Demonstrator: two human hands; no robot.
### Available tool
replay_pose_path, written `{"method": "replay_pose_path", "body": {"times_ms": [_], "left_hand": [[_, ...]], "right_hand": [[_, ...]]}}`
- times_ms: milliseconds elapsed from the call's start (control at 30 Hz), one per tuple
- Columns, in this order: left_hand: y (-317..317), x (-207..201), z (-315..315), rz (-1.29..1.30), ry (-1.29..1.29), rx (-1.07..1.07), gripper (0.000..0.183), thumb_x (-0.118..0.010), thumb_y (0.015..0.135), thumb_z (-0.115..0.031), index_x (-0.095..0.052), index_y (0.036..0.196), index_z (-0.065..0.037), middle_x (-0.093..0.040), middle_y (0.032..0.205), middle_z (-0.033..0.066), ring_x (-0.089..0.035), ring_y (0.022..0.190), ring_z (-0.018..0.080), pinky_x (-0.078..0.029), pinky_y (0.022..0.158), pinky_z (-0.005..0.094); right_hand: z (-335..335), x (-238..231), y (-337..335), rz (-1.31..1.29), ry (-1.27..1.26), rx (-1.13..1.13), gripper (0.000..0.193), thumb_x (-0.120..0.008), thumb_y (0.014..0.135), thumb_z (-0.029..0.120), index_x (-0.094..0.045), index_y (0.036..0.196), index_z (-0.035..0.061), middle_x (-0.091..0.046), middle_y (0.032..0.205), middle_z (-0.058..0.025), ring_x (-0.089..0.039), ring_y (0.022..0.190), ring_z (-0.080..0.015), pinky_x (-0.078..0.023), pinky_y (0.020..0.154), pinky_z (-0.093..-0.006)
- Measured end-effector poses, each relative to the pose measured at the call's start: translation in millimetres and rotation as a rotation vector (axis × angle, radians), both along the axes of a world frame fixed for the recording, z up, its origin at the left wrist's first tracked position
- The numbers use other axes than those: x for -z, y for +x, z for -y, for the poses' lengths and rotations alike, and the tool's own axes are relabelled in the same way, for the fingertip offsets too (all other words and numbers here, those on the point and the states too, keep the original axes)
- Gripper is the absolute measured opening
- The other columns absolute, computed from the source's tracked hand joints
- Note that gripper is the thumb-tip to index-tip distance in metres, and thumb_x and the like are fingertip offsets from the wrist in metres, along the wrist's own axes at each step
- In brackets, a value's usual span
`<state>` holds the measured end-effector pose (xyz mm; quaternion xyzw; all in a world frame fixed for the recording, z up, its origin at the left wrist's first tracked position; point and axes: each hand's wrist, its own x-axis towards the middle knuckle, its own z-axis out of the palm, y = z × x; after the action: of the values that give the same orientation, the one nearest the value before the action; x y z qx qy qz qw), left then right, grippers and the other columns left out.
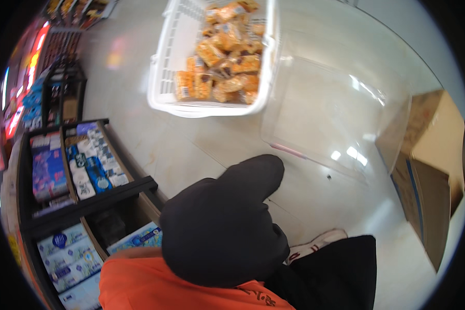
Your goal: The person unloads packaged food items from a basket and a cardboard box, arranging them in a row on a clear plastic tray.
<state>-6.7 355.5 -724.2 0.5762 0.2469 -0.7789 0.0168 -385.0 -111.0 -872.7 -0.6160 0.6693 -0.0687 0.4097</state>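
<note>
Neither of my hands shows in the head view. Low in the middle, a black cap (222, 227) is seen from above, its brim toward the upper right. Below it is an orange shirt (144, 284) with dark lettering, on a person whose hands are out of sight. A strip of bare arm (137, 252) shows beside the shelf at the left. Black trousers (330, 274) and a white shoe (320, 243) with dark red marks show at the lower right. I cannot make out anything being held.
A white plastic basket (201, 110) of wrapped orange-yellow snacks (230, 57) stands on the pale floor. Right of it lies a clear plastic bin (325, 113), beside an open cardboard box (429, 150). Black shelving (88, 204) with tissue packs (70, 256) lines the left side.
</note>
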Motion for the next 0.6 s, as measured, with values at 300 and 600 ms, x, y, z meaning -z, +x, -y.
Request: {"method": "replay_pose_path", "body": {"times_ms": [300, 600], "left_hand": [[49.5, 22.3, 92.7, 0.508, -0.220, 0.231, 0.032, -0.058, 0.083, -0.010, -0.053, 0.115, -0.009, -0.057, 0.114, 0.0066, -0.055, 0.103, 0.0220, -0.047, 0.083, 0.0389], [51.2, 39.8, 150.8, 0.741, -0.417, 0.273, 0.031, -0.059, 0.082, -0.010, -0.053, 0.113, -0.009, -0.057, 0.113, 0.0073, -0.055, 0.103, 0.0221, -0.047, 0.083, 0.0385]], "right_hand": [[-36.2, -16.9, -23.3, 0.007, 0.011, 0.074, 0.039, -0.056, 0.082, 0.013, -0.051, 0.119, 0.0008, -0.050, 0.123, -0.0170, -0.049, 0.110, -0.0300, -0.039, 0.094, -0.0399], [-70.7, -26.4, -39.6, -0.004, 0.047, 0.119, 0.039, -0.056, 0.083, 0.013, -0.051, 0.120, 0.0009, -0.050, 0.124, -0.0168, -0.048, 0.111, -0.0299, -0.038, 0.095, -0.0398]]}}
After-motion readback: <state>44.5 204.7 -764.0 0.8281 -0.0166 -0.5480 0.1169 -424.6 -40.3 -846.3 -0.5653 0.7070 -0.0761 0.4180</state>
